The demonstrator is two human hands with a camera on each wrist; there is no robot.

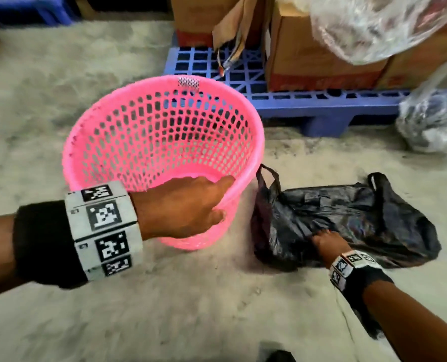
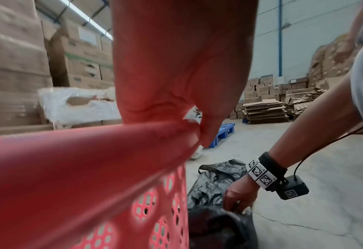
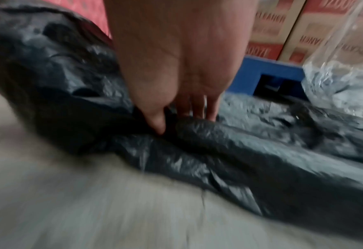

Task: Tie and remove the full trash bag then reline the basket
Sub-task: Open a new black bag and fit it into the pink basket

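A person's two hands work low over a concrete floor (image 1: 191, 309). The left hand (image 1: 183, 207) grips the near rim of a pink mesh basket (image 1: 162, 131), thumb inside the rim and fingers curled around the outside. The basket tips toward the person, and its inside is bare with no liner in it.

Just beyond the left hand's fingertips, to the right of the basket, a black plastic bag (image 1: 360, 215) lies flat and crumpled on the floor, its two loop handles sticking up at the far edge. The right hand (image 1: 326, 244) reaches down onto the near edge of this bag, with its thumb and fingers (image 3: 210, 107) pinching a fold of the black plastic. The bag's left end touches or nearly touches the base of the basket; the pictures do not settle which.

Both wrists wear black bands with white blocks printed in black-and-white square codes.

Past the basket, farther from both hands, sits a blue plastic pallet (image 1: 295, 100) carrying cardboard boxes (image 1: 308, 58). Beyond the right hand and further right, a lumpy bundle in clear plastic (image 1: 433, 121) rests on the floor beside the pallet. More clear plastic wrap (image 1: 373, 24) hangs over the boxes at the top right.
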